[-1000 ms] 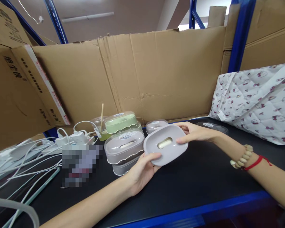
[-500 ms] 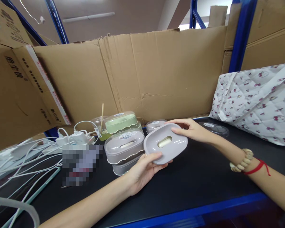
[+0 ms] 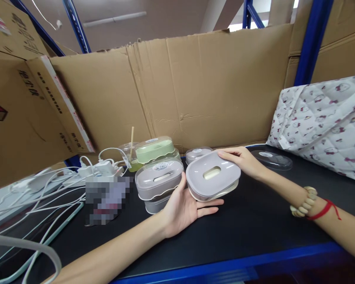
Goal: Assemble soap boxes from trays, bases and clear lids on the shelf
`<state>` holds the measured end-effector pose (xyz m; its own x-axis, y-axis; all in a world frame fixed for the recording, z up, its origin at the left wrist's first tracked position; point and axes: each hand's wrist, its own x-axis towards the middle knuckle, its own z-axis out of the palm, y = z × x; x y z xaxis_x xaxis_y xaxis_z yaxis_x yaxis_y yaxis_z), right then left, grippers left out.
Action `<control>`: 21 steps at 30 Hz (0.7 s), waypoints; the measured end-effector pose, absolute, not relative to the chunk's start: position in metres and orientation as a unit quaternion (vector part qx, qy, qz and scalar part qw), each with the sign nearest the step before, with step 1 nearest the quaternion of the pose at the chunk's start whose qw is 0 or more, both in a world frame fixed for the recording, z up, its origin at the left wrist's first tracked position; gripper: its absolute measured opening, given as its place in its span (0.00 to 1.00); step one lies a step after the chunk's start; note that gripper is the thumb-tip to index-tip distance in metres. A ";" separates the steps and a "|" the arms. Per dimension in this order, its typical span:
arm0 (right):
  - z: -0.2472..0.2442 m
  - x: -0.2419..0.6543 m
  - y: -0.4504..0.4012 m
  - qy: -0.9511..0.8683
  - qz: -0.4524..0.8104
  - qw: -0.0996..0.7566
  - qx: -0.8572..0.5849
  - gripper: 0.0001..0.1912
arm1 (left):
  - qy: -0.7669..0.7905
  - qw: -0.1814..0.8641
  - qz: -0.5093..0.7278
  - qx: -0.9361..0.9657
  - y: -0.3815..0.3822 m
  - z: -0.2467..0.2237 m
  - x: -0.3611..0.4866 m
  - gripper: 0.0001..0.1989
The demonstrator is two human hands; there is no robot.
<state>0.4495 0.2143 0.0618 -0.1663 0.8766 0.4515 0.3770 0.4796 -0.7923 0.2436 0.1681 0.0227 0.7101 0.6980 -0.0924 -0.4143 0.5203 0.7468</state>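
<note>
My right hand grips the far right edge of a grey oval soap dish, thumb on top. The dish has a slot in its middle, with cream showing through it and a cream base under its rim. My left hand is palm up at the dish's lower left, thumb raised and fingers spread; whether it touches the dish I cannot tell. Beside it stands a lidded grey soap dish, on top of another grey one. A green lidded dish stands behind, also stacked.
A grey dish with a clear cover stands behind the held one. A loose clear lid lies right, near a quilted bag. Cables and chargers crowd the left. Cardboard walls the back of the black tabletop.
My left hand has loosened its thumb from the dish and spread its fingers. The dish in my right hand has turned more level, showing its cream base. The view has shifted slightly.
</note>
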 end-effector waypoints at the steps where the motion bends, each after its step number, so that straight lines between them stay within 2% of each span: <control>1: 0.062 0.450 0.215 -0.721 0.257 0.472 -0.438 0.25 | 0.198 0.851 0.328 0.359 0.168 0.023 0.244 0.34; 3: 0.062 0.452 0.213 -0.743 0.217 0.462 -0.433 0.25 | 0.202 0.854 0.329 0.349 0.169 0.022 0.243 0.34; 8: 0.065 0.456 0.207 -0.830 -0.004 0.385 -0.403 0.22 | 0.186 0.862 0.325 0.340 0.171 0.020 0.242 0.34; 14: 0.053 0.458 0.212 -0.923 0.024 0.280 -0.265 0.46 | 0.210 0.855 0.311 0.359 0.169 0.022 0.243 0.33; 17: 0.049 0.457 0.211 -0.924 0.017 0.254 -0.285 0.49 | 0.201 0.854 0.304 0.372 0.169 0.023 0.243 0.32; 21: 0.050 0.455 0.208 -0.920 0.032 0.254 -0.296 0.46 | 0.208 0.851 0.294 0.382 0.168 0.024 0.243 0.31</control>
